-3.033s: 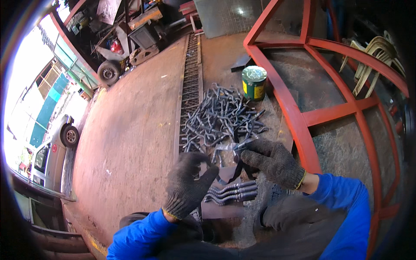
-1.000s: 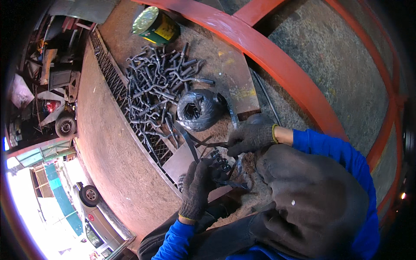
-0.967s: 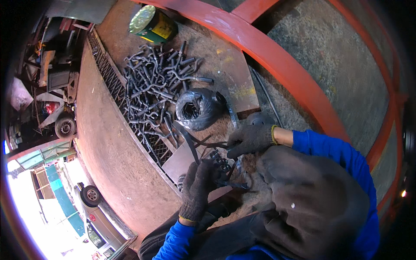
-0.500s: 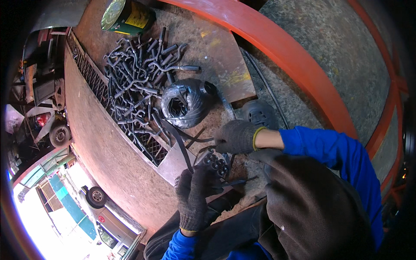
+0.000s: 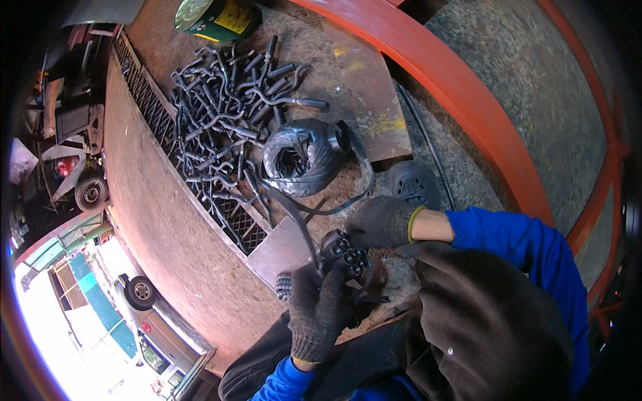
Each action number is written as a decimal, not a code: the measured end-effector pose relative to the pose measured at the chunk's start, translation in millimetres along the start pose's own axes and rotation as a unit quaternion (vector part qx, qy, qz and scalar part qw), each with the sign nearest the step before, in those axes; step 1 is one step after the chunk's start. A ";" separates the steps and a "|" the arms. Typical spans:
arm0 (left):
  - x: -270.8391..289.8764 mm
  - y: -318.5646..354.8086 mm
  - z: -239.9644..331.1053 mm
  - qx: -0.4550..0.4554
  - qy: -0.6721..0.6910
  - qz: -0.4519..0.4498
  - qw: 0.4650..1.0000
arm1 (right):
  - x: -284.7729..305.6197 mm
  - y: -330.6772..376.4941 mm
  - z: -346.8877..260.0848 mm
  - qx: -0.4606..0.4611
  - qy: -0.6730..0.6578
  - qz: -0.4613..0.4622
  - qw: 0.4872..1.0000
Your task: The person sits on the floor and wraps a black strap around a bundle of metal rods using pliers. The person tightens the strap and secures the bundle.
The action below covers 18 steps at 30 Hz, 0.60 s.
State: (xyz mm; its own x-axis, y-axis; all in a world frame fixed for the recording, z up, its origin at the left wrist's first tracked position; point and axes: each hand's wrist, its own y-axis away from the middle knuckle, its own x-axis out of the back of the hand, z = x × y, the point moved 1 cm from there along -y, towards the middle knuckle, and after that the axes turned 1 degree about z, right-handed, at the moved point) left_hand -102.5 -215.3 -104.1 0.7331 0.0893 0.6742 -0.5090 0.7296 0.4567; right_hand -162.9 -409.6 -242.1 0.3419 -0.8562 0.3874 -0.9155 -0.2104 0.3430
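My left hand [image 5: 314, 311], in a dark grey knit glove, is closed round a bundle of short dark metal pieces [image 5: 348, 254]. Round tube-like ends show on the bundle's right, and ribbed ends [image 5: 284, 286] stick out on its left. A flat black strip [image 5: 294, 212] runs from the bundle up to a coil wrapped in shiny black plastic [image 5: 301, 160]. Gloved too, my right hand [image 5: 381, 222] has its fingers curled at the bundle's upper right end. What those fingers grip is hidden behind the hand.
Bent ribbed bars with tube ends [image 5: 221, 120] lie heaped over a floor grate [image 5: 150, 100]. A green bucket [image 5: 217, 20] stands behind them. Beside my right hand is a dark clog shoe [image 5: 413, 184]. An orange curved beam [image 5: 455, 87] crosses the right side; vehicles stand far left.
My hands have come closer together at the bundle, which has turned so more of its ends show. The right hand has moved in beside it. The whole view has shifted slightly.
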 end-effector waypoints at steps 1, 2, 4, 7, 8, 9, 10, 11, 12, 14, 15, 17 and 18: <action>1.5 -3.3 5.4 0.037 0.079 0.006 0.996 | -1.8 -0.7 0.2 -0.002 0.001 0.003 1.000; 4.1 -7.1 8.6 0.087 0.146 0.010 0.985 | -3.9 -1.0 0.9 -0.003 0.003 0.006 1.000; 10.4 -13.3 12.6 0.194 0.265 0.030 0.944 | -8.4 -2.8 2.4 -0.006 -0.013 0.013 1.000; 11.5 -12.0 10.0 0.243 0.316 0.058 0.915 | -10.1 -7.6 7.8 0.002 -0.069 0.028 0.997; 9.8 -10.2 8.7 0.239 0.317 0.068 0.915 | -8.6 -8.1 10.8 0.012 -0.095 0.038 0.995; 7.4 -9.3 9.8 0.221 0.338 0.074 0.912 | -2.2 -8.5 9.2 0.021 -0.119 0.049 0.991; 3.4 -8.3 12.3 0.202 0.360 0.081 0.907 | 5.5 -9.4 8.3 0.017 -0.142 0.085 0.986; 0.9 -6.8 14.0 0.183 0.381 0.087 0.902 | 14.2 -10.9 7.9 0.014 -0.165 0.119 0.979; -0.7 -7.9 14.6 0.172 0.381 0.076 0.905 | 24.1 -14.1 7.4 0.012 -0.190 0.154 0.969; -0.2 -5.2 17.1 0.149 0.386 0.067 0.908 | 41.7 -23.2 -12.2 -0.048 -0.256 0.047 0.964; -3.8 -3.1 14.9 0.135 0.381 0.087 0.910 | 46.0 -27.7 -24.6 -0.059 -0.249 0.006 0.967; -11.2 -1.5 6.9 0.121 0.349 0.115 0.922 | 61.4 -33.9 -70.0 -0.075 -0.152 -0.057 0.984; -14.9 -1.1 1.7 0.113 0.331 0.127 0.928 | 62.4 -34.9 -78.9 -0.055 -0.085 -0.025 0.995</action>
State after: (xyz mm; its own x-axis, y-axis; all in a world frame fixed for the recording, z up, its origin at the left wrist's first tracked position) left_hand -113.6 -218.5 -113.7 0.6551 0.6906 0.3063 -0.7301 0.4745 0.4917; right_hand -92.9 -418.4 -162.4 0.3371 -0.9154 0.2199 -0.8665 -0.2104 0.4526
